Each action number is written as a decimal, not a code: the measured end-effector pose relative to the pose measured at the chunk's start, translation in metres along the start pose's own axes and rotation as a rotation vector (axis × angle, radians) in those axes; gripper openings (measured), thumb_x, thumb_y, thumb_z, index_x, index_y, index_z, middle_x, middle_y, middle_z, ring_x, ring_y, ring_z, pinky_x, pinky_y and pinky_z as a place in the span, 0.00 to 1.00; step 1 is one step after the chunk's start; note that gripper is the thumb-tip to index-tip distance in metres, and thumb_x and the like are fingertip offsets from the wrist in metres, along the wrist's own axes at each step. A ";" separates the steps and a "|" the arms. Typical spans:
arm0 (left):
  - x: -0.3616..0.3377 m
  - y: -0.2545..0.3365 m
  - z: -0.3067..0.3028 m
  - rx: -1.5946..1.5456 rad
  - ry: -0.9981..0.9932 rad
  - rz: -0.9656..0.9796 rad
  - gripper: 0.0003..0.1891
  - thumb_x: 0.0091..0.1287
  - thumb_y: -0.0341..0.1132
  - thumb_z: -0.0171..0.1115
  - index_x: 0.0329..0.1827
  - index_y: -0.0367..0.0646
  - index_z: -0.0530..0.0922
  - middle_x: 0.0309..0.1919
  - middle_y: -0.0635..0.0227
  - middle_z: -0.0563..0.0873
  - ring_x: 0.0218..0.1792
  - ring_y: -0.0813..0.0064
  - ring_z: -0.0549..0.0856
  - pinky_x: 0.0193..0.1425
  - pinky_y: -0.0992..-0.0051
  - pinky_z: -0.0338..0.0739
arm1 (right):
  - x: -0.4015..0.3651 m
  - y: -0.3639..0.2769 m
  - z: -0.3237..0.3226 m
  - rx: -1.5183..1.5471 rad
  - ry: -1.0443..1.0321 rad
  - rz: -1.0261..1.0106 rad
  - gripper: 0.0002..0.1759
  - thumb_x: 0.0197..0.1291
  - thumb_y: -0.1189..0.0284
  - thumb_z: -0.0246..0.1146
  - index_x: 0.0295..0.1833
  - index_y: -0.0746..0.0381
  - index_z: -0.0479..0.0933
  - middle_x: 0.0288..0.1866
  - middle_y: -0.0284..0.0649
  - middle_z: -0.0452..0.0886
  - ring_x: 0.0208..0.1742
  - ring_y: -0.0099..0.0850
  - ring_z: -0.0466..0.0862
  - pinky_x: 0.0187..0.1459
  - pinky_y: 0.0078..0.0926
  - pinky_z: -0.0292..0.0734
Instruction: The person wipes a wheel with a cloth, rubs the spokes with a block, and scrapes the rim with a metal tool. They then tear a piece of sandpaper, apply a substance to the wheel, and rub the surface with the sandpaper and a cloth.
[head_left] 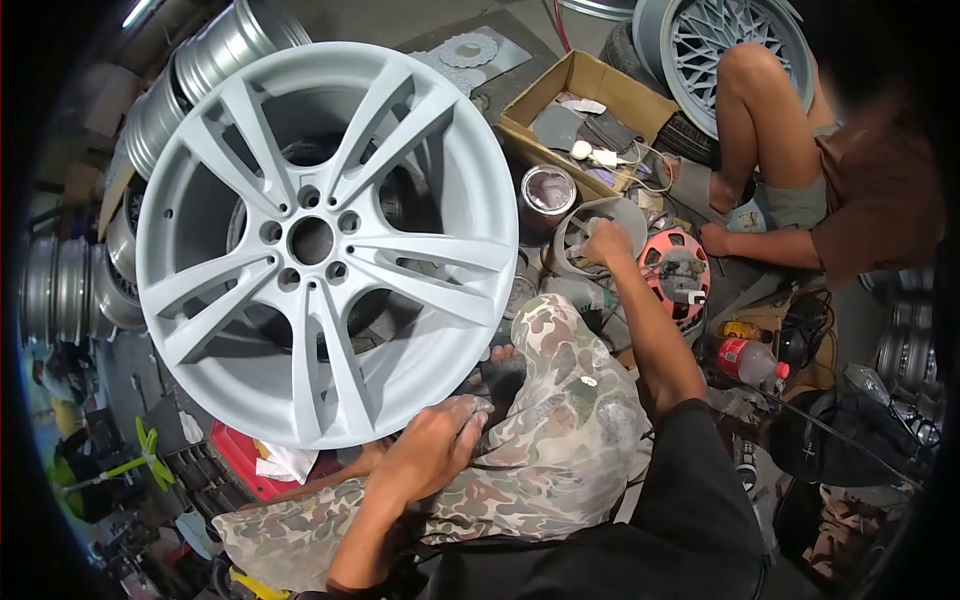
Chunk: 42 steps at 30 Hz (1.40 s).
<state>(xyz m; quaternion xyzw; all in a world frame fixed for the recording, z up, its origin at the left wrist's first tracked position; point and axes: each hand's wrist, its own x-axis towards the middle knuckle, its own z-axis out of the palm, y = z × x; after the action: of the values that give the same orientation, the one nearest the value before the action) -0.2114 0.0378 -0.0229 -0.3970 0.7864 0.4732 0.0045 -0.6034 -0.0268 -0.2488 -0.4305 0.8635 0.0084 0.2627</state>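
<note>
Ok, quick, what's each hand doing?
Left hand: curled shut against the wheel rim; anything inside cannot be told.
Right hand: at the grey tub; open or closed cannot be told.

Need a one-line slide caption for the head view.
The left hand rests at the lower rim of a grey double-spoke alloy wheel while the right hand reaches into a grey tub.
</note>
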 end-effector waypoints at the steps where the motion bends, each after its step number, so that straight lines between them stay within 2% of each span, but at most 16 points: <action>1: -0.002 -0.001 -0.002 0.003 0.014 0.014 0.12 0.76 0.34 0.61 0.54 0.35 0.83 0.47 0.44 0.88 0.49 0.40 0.85 0.56 0.53 0.79 | 0.001 0.001 0.000 -0.027 -0.008 0.010 0.33 0.48 0.52 0.82 0.53 0.66 0.86 0.56 0.57 0.88 0.58 0.54 0.87 0.58 0.47 0.83; 6: 0.003 0.003 -0.011 -0.057 0.008 0.014 0.11 0.76 0.33 0.63 0.52 0.35 0.85 0.47 0.47 0.89 0.45 0.46 0.88 0.51 0.60 0.81 | 0.016 0.012 0.011 -0.157 -0.046 -0.041 0.32 0.49 0.54 0.81 0.53 0.65 0.86 0.55 0.55 0.88 0.59 0.52 0.87 0.59 0.47 0.84; 9: -0.001 0.008 -0.012 -0.047 0.051 0.025 0.10 0.74 0.31 0.64 0.53 0.34 0.85 0.46 0.49 0.90 0.41 0.50 0.89 0.46 0.63 0.81 | 0.029 0.018 0.032 -0.307 0.014 -0.183 0.23 0.52 0.57 0.75 0.47 0.64 0.88 0.52 0.52 0.90 0.56 0.49 0.90 0.56 0.44 0.85; 12: -0.006 0.000 -0.016 -0.026 0.134 0.064 0.11 0.74 0.32 0.65 0.53 0.35 0.85 0.45 0.49 0.90 0.38 0.51 0.89 0.44 0.64 0.81 | 0.054 0.027 0.050 -0.196 0.080 -0.124 0.20 0.53 0.61 0.72 0.45 0.65 0.88 0.50 0.53 0.90 0.53 0.50 0.90 0.54 0.45 0.86; 13: -0.007 0.010 -0.024 -0.123 0.140 -0.022 0.10 0.74 0.32 0.65 0.51 0.34 0.86 0.43 0.49 0.90 0.36 0.53 0.88 0.42 0.65 0.81 | 0.048 0.029 0.035 -0.185 0.043 -0.114 0.17 0.56 0.63 0.70 0.44 0.65 0.88 0.49 0.55 0.90 0.52 0.50 0.91 0.52 0.48 0.86; 16: -0.006 0.004 -0.033 -0.096 0.217 -0.003 0.10 0.74 0.33 0.66 0.48 0.33 0.86 0.38 0.51 0.89 0.34 0.57 0.87 0.40 0.69 0.79 | 0.010 0.047 -0.020 -0.242 0.021 -0.171 0.14 0.60 0.67 0.68 0.45 0.65 0.88 0.49 0.56 0.89 0.51 0.52 0.91 0.51 0.52 0.86; 17: -0.003 0.005 -0.036 -0.086 0.238 -0.011 0.09 0.75 0.32 0.65 0.45 0.32 0.86 0.33 0.57 0.88 0.31 0.68 0.85 0.37 0.72 0.77 | -0.003 0.061 -0.034 -0.221 0.137 -0.420 0.13 0.64 0.66 0.68 0.44 0.66 0.87 0.38 0.50 0.90 0.38 0.43 0.91 0.40 0.45 0.84; 18: 0.001 0.005 -0.036 -0.093 0.236 0.000 0.09 0.75 0.32 0.65 0.45 0.32 0.86 0.33 0.57 0.88 0.31 0.68 0.85 0.37 0.72 0.77 | -0.020 0.063 -0.052 -0.230 0.142 -0.412 0.13 0.64 0.66 0.68 0.44 0.66 0.87 0.38 0.50 0.90 0.38 0.43 0.91 0.40 0.45 0.84; 20: 0.011 0.003 -0.036 -0.182 0.323 0.008 0.09 0.76 0.31 0.64 0.44 0.32 0.86 0.29 0.65 0.87 0.31 0.78 0.83 0.35 0.74 0.76 | -0.057 0.057 -0.091 0.442 -0.142 -0.184 0.17 0.66 0.61 0.72 0.40 0.66 0.86 0.27 0.37 0.83 0.26 0.27 0.82 0.29 0.32 0.74; 21: 0.019 0.006 -0.040 -0.164 0.338 0.086 0.09 0.76 0.31 0.64 0.44 0.32 0.86 0.31 0.69 0.87 0.33 0.83 0.82 0.36 0.77 0.77 | -0.078 0.050 -0.106 0.439 -0.129 -0.181 0.17 0.66 0.61 0.72 0.40 0.66 0.86 0.27 0.37 0.83 0.26 0.27 0.82 0.29 0.32 0.74; 23: 0.033 0.022 -0.045 -0.235 0.363 0.127 0.09 0.76 0.31 0.64 0.45 0.32 0.87 0.33 0.69 0.88 0.33 0.83 0.83 0.37 0.78 0.77 | -0.123 0.030 -0.128 0.666 -0.164 -0.189 0.18 0.67 0.58 0.73 0.39 0.64 0.83 0.23 0.26 0.74 0.24 0.16 0.71 0.25 0.21 0.63; 30: 0.054 0.092 -0.049 -0.263 0.456 0.399 0.12 0.72 0.32 0.69 0.52 0.34 0.88 0.42 0.64 0.90 0.31 0.83 0.83 0.35 0.78 0.77 | -0.219 -0.032 -0.146 0.997 -0.104 -0.313 0.15 0.68 0.60 0.73 0.46 0.61 0.82 0.26 0.21 0.75 0.23 0.12 0.69 0.24 0.18 0.61; 34: 0.070 0.091 -0.046 -0.102 0.584 0.423 0.15 0.71 0.37 0.72 0.52 0.34 0.88 0.38 0.66 0.90 0.27 0.83 0.81 0.33 0.79 0.75 | -0.247 -0.057 -0.149 1.120 -0.113 -0.393 0.15 0.67 0.61 0.75 0.46 0.60 0.82 0.27 0.22 0.77 0.22 0.12 0.70 0.23 0.15 0.63; 37: 0.071 0.085 -0.053 -0.552 0.255 0.258 0.15 0.73 0.40 0.71 0.48 0.35 0.89 0.27 0.76 0.85 0.26 0.86 0.77 0.32 0.79 0.73 | -0.254 -0.062 -0.141 1.205 -0.148 -0.429 0.15 0.67 0.61 0.75 0.46 0.61 0.82 0.26 0.23 0.77 0.21 0.12 0.70 0.22 0.16 0.62; 40: 0.059 0.089 -0.058 -0.494 0.259 0.235 0.14 0.73 0.40 0.71 0.44 0.35 0.88 0.28 0.76 0.86 0.29 0.88 0.79 0.34 0.81 0.74 | -0.257 -0.070 -0.140 1.220 -0.211 -0.457 0.12 0.67 0.65 0.75 0.44 0.61 0.81 0.28 0.22 0.78 0.21 0.11 0.70 0.23 0.15 0.61; 42: 0.063 0.083 -0.050 -0.470 0.334 0.290 0.12 0.72 0.37 0.72 0.40 0.34 0.88 0.29 0.76 0.86 0.31 0.90 0.79 0.36 0.82 0.75 | -0.264 -0.080 -0.138 1.279 -0.084 -0.469 0.10 0.68 0.69 0.74 0.44 0.61 0.80 0.31 0.23 0.79 0.27 0.11 0.72 0.28 0.14 0.65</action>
<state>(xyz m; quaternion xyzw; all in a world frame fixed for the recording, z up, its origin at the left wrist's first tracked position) -0.2883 -0.0193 0.0416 -0.3430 0.6938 0.5659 -0.2840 -0.4750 0.0850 0.0086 -0.3657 0.5717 -0.5438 0.4936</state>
